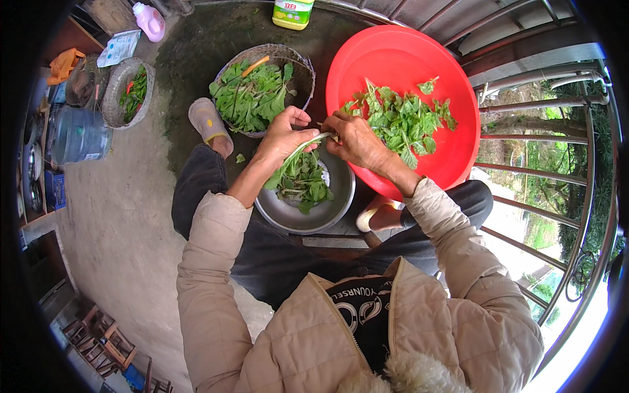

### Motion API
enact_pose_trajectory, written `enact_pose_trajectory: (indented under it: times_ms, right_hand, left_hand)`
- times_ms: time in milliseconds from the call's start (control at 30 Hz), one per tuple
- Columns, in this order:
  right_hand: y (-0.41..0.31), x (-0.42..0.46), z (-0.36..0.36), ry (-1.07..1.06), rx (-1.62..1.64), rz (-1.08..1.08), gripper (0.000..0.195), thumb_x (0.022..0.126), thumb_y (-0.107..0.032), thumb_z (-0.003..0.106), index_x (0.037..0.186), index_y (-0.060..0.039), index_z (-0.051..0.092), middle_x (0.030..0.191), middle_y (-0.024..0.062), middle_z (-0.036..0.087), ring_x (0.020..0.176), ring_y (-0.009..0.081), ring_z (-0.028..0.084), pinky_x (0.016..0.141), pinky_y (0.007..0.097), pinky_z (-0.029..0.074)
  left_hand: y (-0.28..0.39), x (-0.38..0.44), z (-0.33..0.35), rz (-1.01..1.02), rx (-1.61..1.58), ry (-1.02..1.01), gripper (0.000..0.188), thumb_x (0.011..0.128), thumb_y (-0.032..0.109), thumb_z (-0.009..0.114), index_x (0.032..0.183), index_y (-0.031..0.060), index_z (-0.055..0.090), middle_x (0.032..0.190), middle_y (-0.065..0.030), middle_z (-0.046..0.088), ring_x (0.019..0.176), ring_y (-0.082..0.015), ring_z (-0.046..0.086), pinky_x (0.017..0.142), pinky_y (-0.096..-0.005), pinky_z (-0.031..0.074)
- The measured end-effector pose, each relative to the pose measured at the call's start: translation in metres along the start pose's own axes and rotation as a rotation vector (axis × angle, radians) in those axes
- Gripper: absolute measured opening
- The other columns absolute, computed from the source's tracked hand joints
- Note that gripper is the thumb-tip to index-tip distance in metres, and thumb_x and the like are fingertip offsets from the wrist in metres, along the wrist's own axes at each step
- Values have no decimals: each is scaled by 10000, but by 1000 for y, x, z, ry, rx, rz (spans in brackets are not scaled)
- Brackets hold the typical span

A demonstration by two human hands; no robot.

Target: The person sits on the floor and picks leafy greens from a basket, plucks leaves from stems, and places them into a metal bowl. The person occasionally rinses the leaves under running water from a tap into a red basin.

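My left hand [284, 139] grips a pale green vegetable stalk [307, 143] between thumb and fingers, its leafy end hanging down. At the stalk's other end, my right hand [361, 141] pinches with thumb and fingertips. Both hands are above the far side of a grey metal basin [339, 212], which holds loose leafy greens [307, 185]. To the right stands a large red plastic basin [403, 53] with a heap of leaves [400, 118] in it. Beyond my left hand, a woven basket [305, 74] is filled with greens [258, 100]; a tool with an orange handle [255, 66] lies on them.
A metal railing [535, 138] runs along the right. At the left are a basket of red and green peppers [107, 98], a clear plastic water container [81, 135] and a pink bottle [149, 22]. A yellow-green detergent jug [292, 14] stands at the back. Wooden stools [118, 346] sit at lower left.
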State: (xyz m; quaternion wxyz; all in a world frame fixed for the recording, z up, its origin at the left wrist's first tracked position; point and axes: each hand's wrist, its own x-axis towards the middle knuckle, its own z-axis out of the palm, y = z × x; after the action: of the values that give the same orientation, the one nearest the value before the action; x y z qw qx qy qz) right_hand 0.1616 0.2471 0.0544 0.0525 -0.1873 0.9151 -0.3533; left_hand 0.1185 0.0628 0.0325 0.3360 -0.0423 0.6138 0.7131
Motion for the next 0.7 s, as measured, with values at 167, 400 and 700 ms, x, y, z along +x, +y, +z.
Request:
enact_pose_trajectory:
  times_ms: [167, 400, 700]
  right_hand:
    - [2, -1, -4, -46, 0, 2, 203, 749, -60, 593, 924, 39, 565, 865, 201, 588, 784, 392, 599, 679, 447, 488]
    - [-12, 1, -11, -112, -107, -109, 142, 822, -97, 560, 894, 22, 529, 841, 202, 560, 758, 395, 586, 668, 464, 479]
    - [-2, -2, 18, -2, -249, -86, 176, 800, -142, 594, 848, 12, 524, 782, 159, 539, 707, 348, 592, 626, 424, 504]
  left_hand:
    - [9, -1, -8, 28, 57, -69, 248, 789, -25, 663, 983, -8, 510, 962, -106, 526, 656, -166, 636, 503, -239, 503]
    - [27, -4, -17, -20, 305, -309, 141, 870, 95, 623, 974, 10, 580, 798, -27, 620, 620, -85, 575, 506, -219, 448]
    - [11, -15, -2, 636, 1186, -82, 141, 820, 97, 613, 881, -27, 584, 953, -123, 561, 784, -354, 606, 675, -426, 489]
